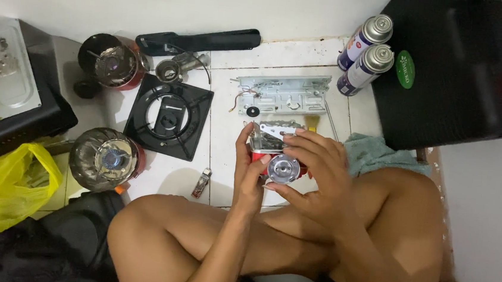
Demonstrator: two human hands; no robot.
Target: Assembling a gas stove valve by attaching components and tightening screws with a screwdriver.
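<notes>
White tile floor [293, 58], left hand [250, 171] and right hand [314, 176] cupping metal valve part [277, 155]

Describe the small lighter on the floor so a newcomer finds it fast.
Start at the black square burner plate on the white tiled floor. Just below its lower right corner, left of the left hand, lies the lighter: small, slim, reddish with metal, the only loose piece there.
</notes>
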